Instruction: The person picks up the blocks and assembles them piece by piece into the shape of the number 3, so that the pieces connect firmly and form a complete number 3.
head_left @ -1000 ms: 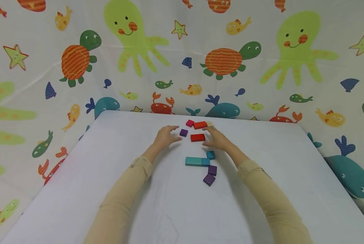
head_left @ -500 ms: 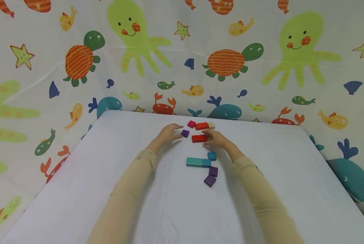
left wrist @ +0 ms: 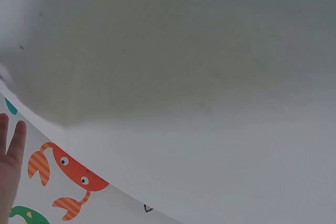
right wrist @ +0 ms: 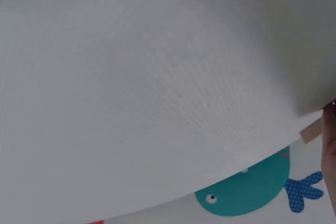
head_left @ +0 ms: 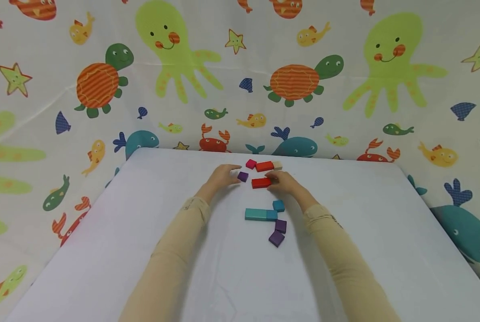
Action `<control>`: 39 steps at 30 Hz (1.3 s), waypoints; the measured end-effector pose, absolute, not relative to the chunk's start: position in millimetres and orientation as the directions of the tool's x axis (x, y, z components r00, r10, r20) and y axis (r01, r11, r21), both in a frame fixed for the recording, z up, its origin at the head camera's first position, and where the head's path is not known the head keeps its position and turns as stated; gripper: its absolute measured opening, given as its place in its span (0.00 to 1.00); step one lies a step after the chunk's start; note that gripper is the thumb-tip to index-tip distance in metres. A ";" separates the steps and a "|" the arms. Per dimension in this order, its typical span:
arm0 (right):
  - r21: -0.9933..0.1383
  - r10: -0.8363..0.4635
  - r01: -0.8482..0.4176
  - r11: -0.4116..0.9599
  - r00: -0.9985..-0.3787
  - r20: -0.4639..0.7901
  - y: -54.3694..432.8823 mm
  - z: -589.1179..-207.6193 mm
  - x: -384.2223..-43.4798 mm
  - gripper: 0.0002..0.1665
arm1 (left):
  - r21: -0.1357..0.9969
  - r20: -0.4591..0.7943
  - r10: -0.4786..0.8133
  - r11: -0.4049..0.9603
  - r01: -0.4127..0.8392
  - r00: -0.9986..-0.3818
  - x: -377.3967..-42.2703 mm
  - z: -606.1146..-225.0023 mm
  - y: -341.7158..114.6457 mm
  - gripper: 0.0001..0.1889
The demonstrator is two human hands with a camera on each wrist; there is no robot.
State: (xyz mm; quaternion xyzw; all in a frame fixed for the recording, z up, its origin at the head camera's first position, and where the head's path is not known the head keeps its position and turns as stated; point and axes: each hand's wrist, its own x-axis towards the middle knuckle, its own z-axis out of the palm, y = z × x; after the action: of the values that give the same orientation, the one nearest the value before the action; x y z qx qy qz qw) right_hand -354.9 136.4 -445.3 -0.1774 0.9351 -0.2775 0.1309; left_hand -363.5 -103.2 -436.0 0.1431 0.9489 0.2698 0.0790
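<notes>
In the head view my left hand (head_left: pixel 219 177) reaches to the far part of the table, fingers and thumb spread apart. Its thumb tip is right at the small purple block (head_left: pixel 243 177). My right hand (head_left: pixel 285 184) pinches the right end of a red rectangular block (head_left: pixel 260 183) lying on the table. Just beyond lie a pink block (head_left: pixel 251 164), a second red block (head_left: pixel 264 166) and a beige block (head_left: pixel 278 165). The left wrist view catches only some fingers of the left hand (left wrist: pixel 11 163) at its edge; the right wrist view shows part of the right hand (right wrist: pixel 329 153).
Nearer on the white table (head_left: pixel 207 277) lie a long teal block (head_left: pixel 255 214), a blue block (head_left: pixel 271 215) against its end and another blue block (head_left: pixel 278 205). Two dark purple blocks (head_left: pixel 277 238) sit below them. A sea-animal cloth (head_left: pixel 240 98) hangs behind.
My right hand has moved slightly left and closed its fingers on the near red block's end. The left hand has shifted a little right, towards the small purple block.
</notes>
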 end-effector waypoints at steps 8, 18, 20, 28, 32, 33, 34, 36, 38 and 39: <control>-0.576 -0.368 -0.225 0.786 -0.918 -0.144 130.0 -446.2 -351.8 0.29 | 0.531 -0.068 0.349 0.806 0.262 -0.935 -368.6 -443.3 -100.0 0.28; -0.509 -0.385 -0.262 0.820 -0.910 -0.152 127.1 -441.7 -350.9 0.29 | 0.489 -0.052 0.390 0.813 0.317 -0.919 -372.6 -449.5 -95.9 0.27; -0.493 -0.394 -0.279 0.824 -0.907 -0.146 127.5 -441.0 -351.6 0.28 | 0.468 -0.057 0.398 0.821 0.328 -0.915 -373.4 -450.6 -95.3 0.26; -0.494 -0.392 -0.277 0.824 -0.909 -0.144 130.4 -441.5 -351.4 0.25 | 0.432 -0.038 0.373 0.842 0.321 -0.927 -371.1 -451.7 -87.2 0.23; -0.491 -0.399 -0.290 0.821 -0.908 -0.130 129.5 -440.8 -350.7 0.24 | 0.431 -0.015 0.334 0.853 0.296 -0.942 -370.9 -451.4 -85.5 0.21; -0.491 -0.399 -0.292 0.821 -0.908 -0.127 129.1 -440.6 -350.9 0.23 | 0.434 -0.013 0.322 0.855 0.285 -0.947 -370.5 -450.6 -85.6 0.20; -0.491 -0.398 -0.291 0.821 -0.909 -0.127 128.8 -440.5 -350.9 0.23 | 0.437 -0.013 0.309 0.857 0.273 -0.951 -369.9 -449.7 -85.9 0.20; -0.490 -0.394 -0.287 0.823 -0.910 -0.129 128.2 -440.2 -351.0 0.23 | 0.453 -0.022 0.287 0.857 0.246 -0.958 -368.6 -447.5 -87.0 0.19; -0.485 -0.388 -0.280 0.829 -0.911 -0.137 127.7 -439.9 -350.8 0.23 | 0.467 -0.037 0.277 0.854 0.228 -0.960 -366.9 -445.7 -88.1 0.19; -0.484 -0.385 -0.276 0.830 -0.912 -0.141 127.6 -440.0 -350.9 0.23 | 0.471 -0.042 0.277 0.853 0.225 -0.960 -366.2 -445.2 -88.6 0.19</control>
State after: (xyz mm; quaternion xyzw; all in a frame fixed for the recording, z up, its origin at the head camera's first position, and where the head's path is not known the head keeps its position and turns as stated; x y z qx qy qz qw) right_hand -350.9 127.6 -440.0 -0.1743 0.9495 -0.2333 0.1170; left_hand -366.2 -88.6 -445.2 0.1306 0.9610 0.2378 0.0542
